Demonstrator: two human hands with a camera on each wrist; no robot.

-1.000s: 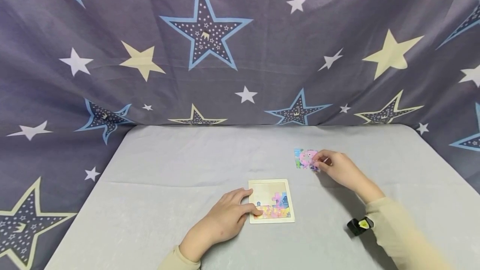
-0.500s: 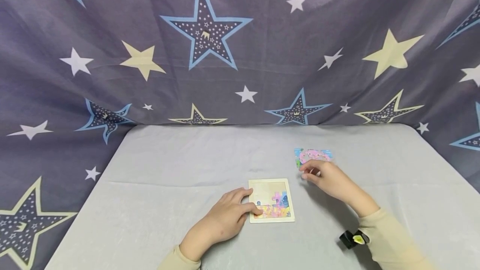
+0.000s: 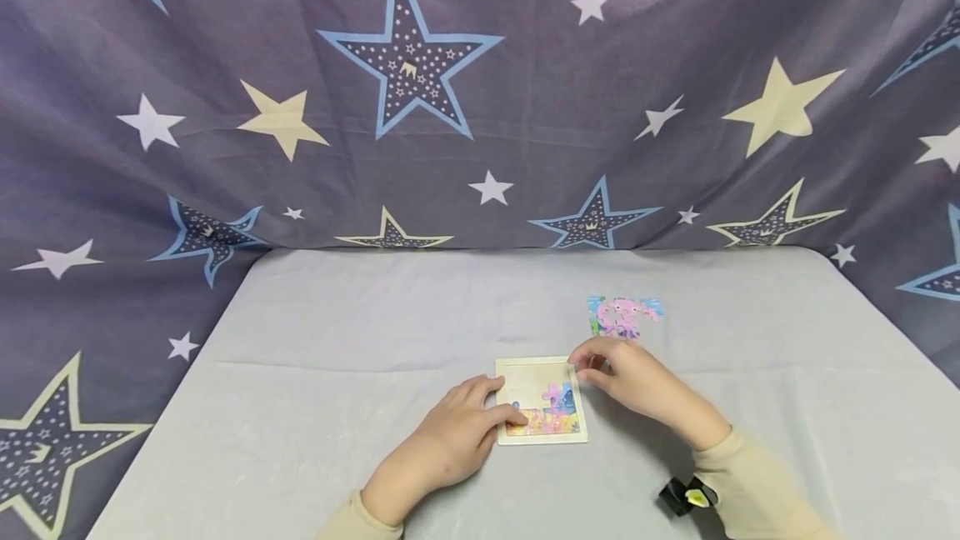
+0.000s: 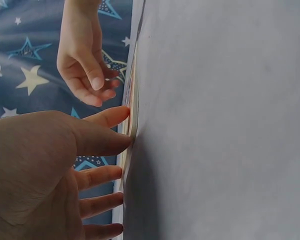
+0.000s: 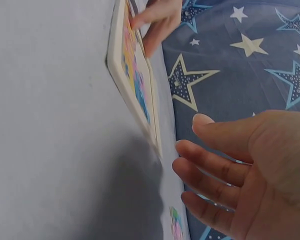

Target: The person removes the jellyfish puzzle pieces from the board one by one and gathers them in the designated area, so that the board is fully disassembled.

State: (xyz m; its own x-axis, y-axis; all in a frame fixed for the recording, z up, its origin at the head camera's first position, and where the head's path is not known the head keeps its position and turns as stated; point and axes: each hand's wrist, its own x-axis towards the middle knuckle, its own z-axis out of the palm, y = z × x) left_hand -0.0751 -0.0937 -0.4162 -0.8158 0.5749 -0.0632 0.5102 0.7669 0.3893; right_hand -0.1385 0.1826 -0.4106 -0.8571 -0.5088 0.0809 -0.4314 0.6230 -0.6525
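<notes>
A square puzzle tray (image 3: 542, 441) with a pale rim lies on the grey cloth in the head view. Joined jigsaw pieces (image 3: 551, 422) in yellow, pink and blue fill its lower and right parts. My left hand (image 3: 450, 432) rests on the tray's left side, fingers extended, thumb over the lower pieces. At the upper right corner hovers my right hand (image 3: 637, 377). Its thumb and fingers are loosely bent and apart in the right wrist view, with nothing visible between them. Beyond it lies a group of pink and blue jigsaw pieces (image 3: 618, 315), its lower edge partly hidden.
A grey cloth (image 3: 337, 315) covers the table. Behind it and at the sides hangs a dark curtain (image 3: 480, 107) with stars. A black strap device (image 3: 678, 496) with a yellow part sits at my right sleeve.
My right hand has come from the loose jigsaw pieces toward the left and nearer, to the tray's upper right corner. My left hand has stayed on the tray.
</notes>
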